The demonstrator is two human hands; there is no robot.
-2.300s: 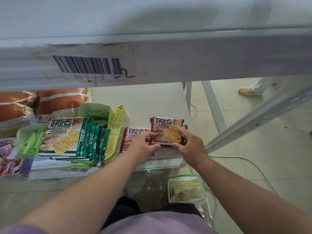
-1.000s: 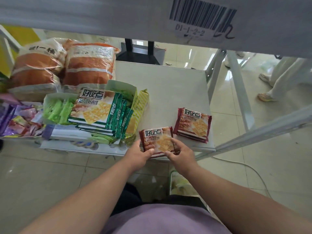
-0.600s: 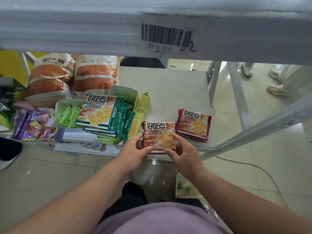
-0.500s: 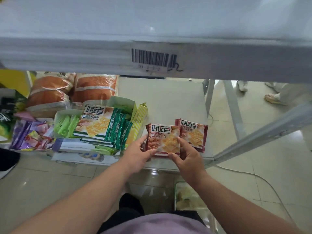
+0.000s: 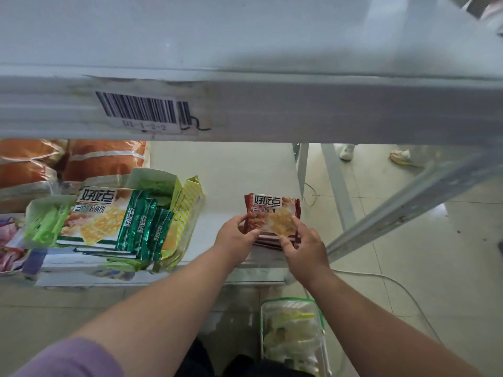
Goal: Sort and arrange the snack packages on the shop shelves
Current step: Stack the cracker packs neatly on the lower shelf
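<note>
Here the red cracker packet (image 5: 272, 214) lies atop a small red stack at the shelf (image 5: 231, 170)'s front right corner; left hand (image 5: 235, 238) and right hand (image 5: 304, 248) pinch its sides; square the edges, then release gently so nothing slides off.

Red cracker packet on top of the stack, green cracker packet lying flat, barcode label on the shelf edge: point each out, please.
Red cracker packet on top of the stack (image 5: 272, 213), head view, on its printed front.
Green cracker packet lying flat (image 5: 98, 216), head view, on its face.
Barcode label on the shelf edge (image 5: 141, 111), head view, on the bars.
</note>
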